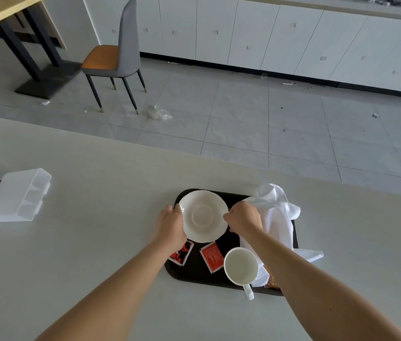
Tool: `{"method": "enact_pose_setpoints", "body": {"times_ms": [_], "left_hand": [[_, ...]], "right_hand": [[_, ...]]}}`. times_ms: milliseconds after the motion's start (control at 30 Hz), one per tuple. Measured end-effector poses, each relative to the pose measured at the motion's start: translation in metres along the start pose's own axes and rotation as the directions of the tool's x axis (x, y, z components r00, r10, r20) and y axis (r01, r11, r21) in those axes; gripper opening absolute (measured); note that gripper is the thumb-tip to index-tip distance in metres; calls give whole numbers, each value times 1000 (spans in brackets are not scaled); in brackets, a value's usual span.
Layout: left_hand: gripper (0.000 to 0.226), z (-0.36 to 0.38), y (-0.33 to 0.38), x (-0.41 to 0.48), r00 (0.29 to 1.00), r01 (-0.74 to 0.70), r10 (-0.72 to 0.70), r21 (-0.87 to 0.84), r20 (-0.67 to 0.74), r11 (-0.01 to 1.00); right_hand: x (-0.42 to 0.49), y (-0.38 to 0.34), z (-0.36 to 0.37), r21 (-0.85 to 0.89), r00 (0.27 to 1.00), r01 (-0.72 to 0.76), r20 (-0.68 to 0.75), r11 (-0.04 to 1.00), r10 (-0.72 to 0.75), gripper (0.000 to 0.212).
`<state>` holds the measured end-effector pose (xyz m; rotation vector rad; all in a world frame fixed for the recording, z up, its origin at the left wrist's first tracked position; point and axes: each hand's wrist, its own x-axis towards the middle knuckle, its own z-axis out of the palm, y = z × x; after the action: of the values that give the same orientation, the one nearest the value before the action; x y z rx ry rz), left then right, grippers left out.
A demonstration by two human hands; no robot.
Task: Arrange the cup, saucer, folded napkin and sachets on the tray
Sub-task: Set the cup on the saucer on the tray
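Saucer (203, 215), one only, sits at the upper left of the dark tray (195, 275), low in the frame's centre. It lies between both hands: the left hand (171, 226) has its fingers closed on the left rim, the right hand (243, 217) pinches the right rim. One white cup (240, 267) stands empty at the tray's lower right. Two red sachets (211, 257) lie below the saucer. One rumpled white napkin (277, 217) drapes over the tray's right side.
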<state>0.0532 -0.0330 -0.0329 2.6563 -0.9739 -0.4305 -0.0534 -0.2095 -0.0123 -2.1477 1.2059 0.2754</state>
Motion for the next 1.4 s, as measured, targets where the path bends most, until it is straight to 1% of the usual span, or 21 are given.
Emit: {"method": "enact_pose_setpoints", "body": {"times_ms": [100, 200, 267, 500, 633, 800, 833, 900, 1000, 1133, 1233, 1300, 1333, 1367, 1400], "left_hand": [[29, -1, -1, 5, 1000, 27, -26, -23, 1, 999], [25, -2, 0, 7, 998, 58, -58, -58, -8, 997], [23, -1, -1, 6, 998, 56, -57, -75, -8, 996], [23, 2, -2, 6, 997, 38, -44, -95, -56, 995], [25, 3, -5, 8, 995, 4, -10, -58, -99, 998], [29, 4, -7, 7, 993, 2, -9, -62, -121, 998], [30, 4, -6, 7, 993, 2, -10, -68, -120, 998], [34, 2, -6, 6, 993, -3, -8, -92, -117, 996], [43, 2, -6, 1, 995, 2, -17, -153, -96, 988], [55, 5, -3, -9, 998, 30, -40, -195, -49, 980], [62, 7, -4, -21, 998, 42, -50, -222, -31, 974], [62, 10, -12, -31, 999, 34, -40, -208, -26, 978], [61, 11, -17, -37, 1000, 18, -21, -181, -16, 983], [60, 13, -23, -44, 1000, 2, -2, -154, 1, 988], [59, 15, -29, -51, 1000, -16, 19, -137, 21, 990]], "right_hand": [[-1, 1, 0, 23, 1000, -8, -2, 1000, 8, 19], [-2, -1, 1, 23, 1000, 11, -7, 1000, -11, 8], [-1, -2, 1, 33, 999, 30, -15, 999, -29, 5], [-3, 0, 3, 52, 999, 47, -13, 998, -47, 10], [-5, 1, 4, 51, 998, 55, -23, 997, -54, 14], [-3, 4, 5, 112, 1000, 21, 14, 994, -22, 8], [-2, 5, 5, 133, 1000, 7, 24, 991, -11, 8], [0, 7, 5, 164, 999, -4, 43, 987, -3, 17], [-1, 9, 3, 167, 998, 13, 56, 986, -23, 23], [-1, 11, 4, 168, 998, 33, 44, 985, -41, 20], [-7, 9, 2, 94, 998, 61, 20, 994, -63, 14], [-14, 8, -3, 56, 995, 93, -26, 994, -92, 12], [-19, 9, -6, 69, 993, 110, -59, 992, -106, 10], [-26, 12, -10, 123, 990, 124, -84, 985, -114, 10], [-35, 16, -13, 193, 989, 129, -102, 973, -111, 16]]}}
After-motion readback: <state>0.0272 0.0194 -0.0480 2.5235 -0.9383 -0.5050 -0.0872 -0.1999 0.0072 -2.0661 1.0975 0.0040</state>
